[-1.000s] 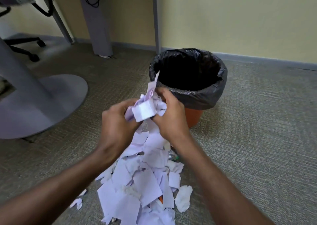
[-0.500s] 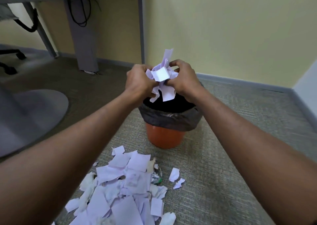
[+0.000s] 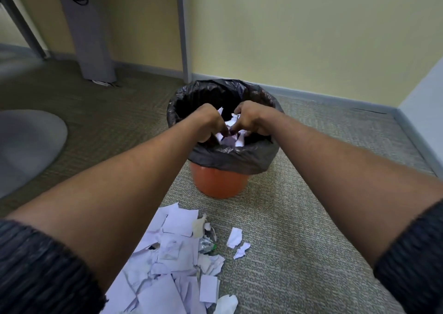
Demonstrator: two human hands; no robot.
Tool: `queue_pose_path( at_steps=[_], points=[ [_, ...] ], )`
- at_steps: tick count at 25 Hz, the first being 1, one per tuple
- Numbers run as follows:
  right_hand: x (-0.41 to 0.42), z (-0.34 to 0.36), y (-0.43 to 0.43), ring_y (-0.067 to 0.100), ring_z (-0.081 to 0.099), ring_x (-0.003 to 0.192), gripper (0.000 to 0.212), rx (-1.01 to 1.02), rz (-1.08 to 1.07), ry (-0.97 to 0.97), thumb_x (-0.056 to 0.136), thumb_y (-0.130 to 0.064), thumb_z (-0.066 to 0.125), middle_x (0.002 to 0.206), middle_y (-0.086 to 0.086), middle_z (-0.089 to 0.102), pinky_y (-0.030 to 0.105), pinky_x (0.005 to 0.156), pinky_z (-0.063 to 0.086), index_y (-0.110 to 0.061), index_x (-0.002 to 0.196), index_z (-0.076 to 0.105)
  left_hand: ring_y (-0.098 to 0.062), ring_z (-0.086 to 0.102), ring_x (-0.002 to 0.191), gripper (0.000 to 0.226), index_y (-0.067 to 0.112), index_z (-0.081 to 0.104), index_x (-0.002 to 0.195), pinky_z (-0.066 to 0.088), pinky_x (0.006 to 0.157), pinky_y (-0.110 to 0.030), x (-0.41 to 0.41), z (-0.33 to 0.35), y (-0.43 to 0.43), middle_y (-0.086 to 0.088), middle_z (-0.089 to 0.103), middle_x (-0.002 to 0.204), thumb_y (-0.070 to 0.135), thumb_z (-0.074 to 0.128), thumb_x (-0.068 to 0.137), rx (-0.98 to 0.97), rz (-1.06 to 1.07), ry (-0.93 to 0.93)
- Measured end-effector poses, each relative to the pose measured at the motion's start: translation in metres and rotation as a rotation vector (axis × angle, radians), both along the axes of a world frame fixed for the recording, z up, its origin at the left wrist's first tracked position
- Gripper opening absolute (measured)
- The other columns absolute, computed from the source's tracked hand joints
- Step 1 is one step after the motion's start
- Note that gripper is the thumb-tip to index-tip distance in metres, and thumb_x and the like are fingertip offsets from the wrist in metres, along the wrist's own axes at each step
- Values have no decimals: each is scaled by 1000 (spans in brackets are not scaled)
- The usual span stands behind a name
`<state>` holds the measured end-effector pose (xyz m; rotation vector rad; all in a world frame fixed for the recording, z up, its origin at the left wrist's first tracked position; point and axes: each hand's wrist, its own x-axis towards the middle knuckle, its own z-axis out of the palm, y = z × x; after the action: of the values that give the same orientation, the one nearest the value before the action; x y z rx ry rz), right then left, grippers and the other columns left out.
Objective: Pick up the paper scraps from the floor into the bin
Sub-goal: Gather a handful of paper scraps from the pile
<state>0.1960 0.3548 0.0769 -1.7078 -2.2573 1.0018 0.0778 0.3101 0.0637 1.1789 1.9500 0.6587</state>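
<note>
An orange bin [image 3: 220,184] lined with a black bag [image 3: 230,160] stands on the carpet near the wall. My left hand [image 3: 211,124] and my right hand [image 3: 249,122] are both down inside its mouth, fingers pointing down. Between them they pinch a wad of white paper scraps [image 3: 231,140] just below the rim. A pile of torn white paper scraps [image 3: 172,253] lies on the floor in front of the bin, partly hidden by my left forearm. Two small loose scraps [image 3: 235,237] lie to the right of the pile.
A crumpled silver wrapper [image 3: 206,245] sits at the pile's right edge. A round grey table base [image 3: 28,143] lies on the floor at left. A grey desk panel [image 3: 91,38] and a thin metal leg [image 3: 184,26] stand against the yellow wall behind.
Both hands have carried the wad of scraps from above the pile up over the bin and then down into its mouth. My view has lifted towards the wall.
</note>
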Motion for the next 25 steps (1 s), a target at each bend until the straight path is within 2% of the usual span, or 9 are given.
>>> queue_pose_path(
  at_steps=[2,4,6,7,10,14,18,21,25],
  points=[
    [-3,0,-1,39,71,95,62,-44,-12,8,79,-1,80,115,28,66,57,91,57,8,134,53,-26,66,84,38,-1,68,113,55,76,-36,3,1,0,-23,70,105,6,82,79,-37,-12,2],
    [-5,1,-1,33,71,90,59,21,23,-24,80,-4,80,116,25,67,51,89,58,4,132,54,-23,63,78,26,0,66,98,55,71,-35,3,4,-1,-17,68,94,7,82,79,11,6,64],
    [-8,4,-5,24,64,86,60,144,72,-68,80,-8,81,115,17,68,35,83,56,-2,133,55,-25,67,87,46,1,65,116,61,79,-37,1,7,-6,-14,70,105,14,85,77,122,22,176],
    [-9,6,-9,24,63,92,62,202,89,-92,80,-9,81,119,15,66,34,84,54,-5,135,53,-27,68,96,53,4,62,124,60,85,-40,0,11,-12,-13,69,112,15,84,77,180,25,230],
    [-16,10,-24,31,61,117,62,314,147,-172,83,-10,76,130,15,62,34,93,51,-7,138,49,-28,67,109,52,11,62,128,55,89,-35,-3,23,-31,-13,68,121,9,79,79,289,0,304],
    [-28,18,-46,33,61,119,57,404,167,-146,83,-9,70,132,16,61,36,96,51,-10,137,50,-29,63,119,56,16,59,134,51,96,-36,-14,36,-62,-11,65,128,6,74,81,359,27,382],
    [-55,26,-89,31,55,124,53,607,200,36,80,-12,71,133,11,57,44,103,48,-12,130,52,-27,60,120,56,19,59,131,52,101,-43,-43,30,-92,-6,61,130,12,75,77,471,113,480],
    [-79,18,-127,28,45,135,69,700,266,63,84,-8,70,148,10,44,38,109,43,-13,146,39,-31,38,144,81,20,39,151,41,115,-46,-69,20,-120,-11,37,159,10,76,80,432,209,587],
    [-100,-11,-167,27,39,141,79,630,316,116,84,-13,71,154,7,36,39,111,42,-17,152,31,-35,27,149,96,20,25,157,36,116,-46,-90,2,-168,-12,18,166,10,80,79,281,248,659]
  ],
)
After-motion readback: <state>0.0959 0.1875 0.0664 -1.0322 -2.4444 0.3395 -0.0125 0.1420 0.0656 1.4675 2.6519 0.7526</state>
